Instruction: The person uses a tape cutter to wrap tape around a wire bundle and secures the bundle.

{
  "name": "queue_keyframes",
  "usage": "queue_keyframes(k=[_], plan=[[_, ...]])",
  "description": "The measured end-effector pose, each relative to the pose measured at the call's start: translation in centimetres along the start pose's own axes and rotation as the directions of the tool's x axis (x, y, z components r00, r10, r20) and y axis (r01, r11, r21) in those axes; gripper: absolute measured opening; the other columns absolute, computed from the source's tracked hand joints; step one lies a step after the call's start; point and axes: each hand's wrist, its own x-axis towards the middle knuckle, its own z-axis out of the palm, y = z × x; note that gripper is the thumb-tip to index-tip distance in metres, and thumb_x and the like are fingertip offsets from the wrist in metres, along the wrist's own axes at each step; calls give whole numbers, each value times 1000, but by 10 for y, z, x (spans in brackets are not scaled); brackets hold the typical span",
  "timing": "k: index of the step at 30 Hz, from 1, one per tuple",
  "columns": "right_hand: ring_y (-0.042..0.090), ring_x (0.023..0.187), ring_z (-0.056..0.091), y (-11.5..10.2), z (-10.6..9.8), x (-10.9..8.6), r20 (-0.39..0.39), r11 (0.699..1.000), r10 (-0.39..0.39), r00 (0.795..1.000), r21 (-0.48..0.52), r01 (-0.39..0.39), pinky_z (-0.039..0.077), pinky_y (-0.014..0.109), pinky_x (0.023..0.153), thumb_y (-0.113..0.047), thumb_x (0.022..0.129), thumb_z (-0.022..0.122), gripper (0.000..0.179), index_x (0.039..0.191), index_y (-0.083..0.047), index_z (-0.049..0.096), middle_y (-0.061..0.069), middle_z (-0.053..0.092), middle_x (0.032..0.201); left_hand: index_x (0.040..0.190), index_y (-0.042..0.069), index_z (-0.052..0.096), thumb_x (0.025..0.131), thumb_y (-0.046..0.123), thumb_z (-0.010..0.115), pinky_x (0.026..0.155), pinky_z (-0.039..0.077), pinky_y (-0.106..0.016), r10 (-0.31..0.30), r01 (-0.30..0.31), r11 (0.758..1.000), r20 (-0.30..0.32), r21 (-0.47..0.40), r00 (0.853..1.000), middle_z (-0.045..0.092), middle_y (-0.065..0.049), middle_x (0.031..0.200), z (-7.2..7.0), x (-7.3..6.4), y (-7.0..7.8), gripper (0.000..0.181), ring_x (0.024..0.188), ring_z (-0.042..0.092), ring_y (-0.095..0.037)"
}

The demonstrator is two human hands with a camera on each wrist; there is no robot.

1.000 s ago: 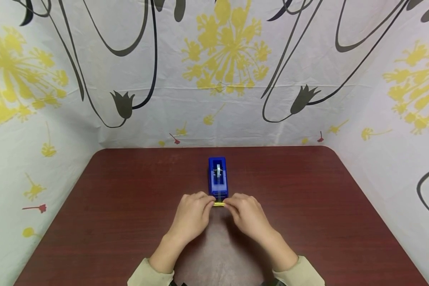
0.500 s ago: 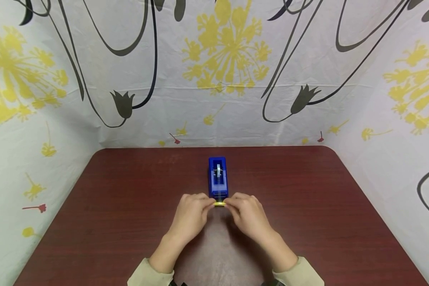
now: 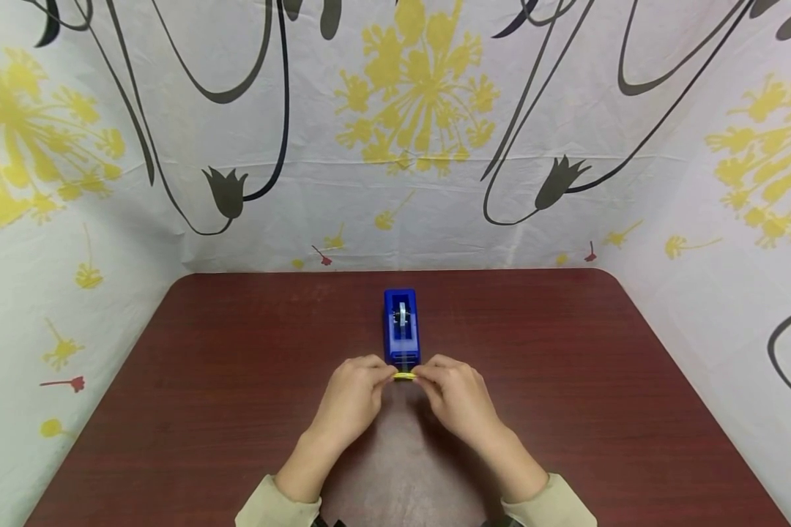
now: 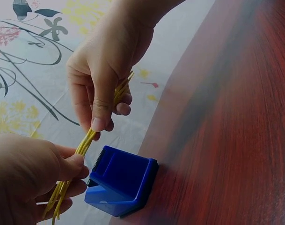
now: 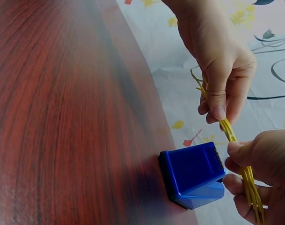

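Observation:
A blue tape dispenser (image 3: 403,350) stands on the table, a roll of tape (image 3: 403,315) in its slot and its toothed edge facing the person. Right at that edge, a bundle of thin yellow strands (image 3: 404,376) lies crosswise between both hands. My left hand (image 3: 349,401) pinches one side of the bundle between thumb and fingers; loose ends (image 4: 58,201) poke out below it. The other side is pinched by my right hand (image 3: 460,401), with strand ends (image 5: 257,206) beyond its fingers. A short stretch of the bundle shows between the thumbs. Whether tape touches it, I cannot tell.
The dark red wooden table (image 3: 250,344) has rounded far corners. A white sheet (image 3: 395,219) printed with yellow and grey flowers hangs behind the table and along both sides.
Both hands stay almost in place at the dispenser's front edge. The yellow bundle between them shifts very slightly; the dispenser has not moved.

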Motion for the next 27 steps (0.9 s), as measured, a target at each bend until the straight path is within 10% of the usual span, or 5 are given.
queue_keyframes(k=[27], plan=[[3, 66, 60, 1, 0, -5, 19, 997, -69, 997, 46, 68, 52, 25, 58, -2, 77, 86, 15, 88, -10, 80, -7, 69, 80, 94, 9, 82, 81, -7, 76, 71, 55, -31, 75, -74, 997, 30, -23, 997, 72, 5, 85, -3, -4, -3, 21, 75, 67, -10]])
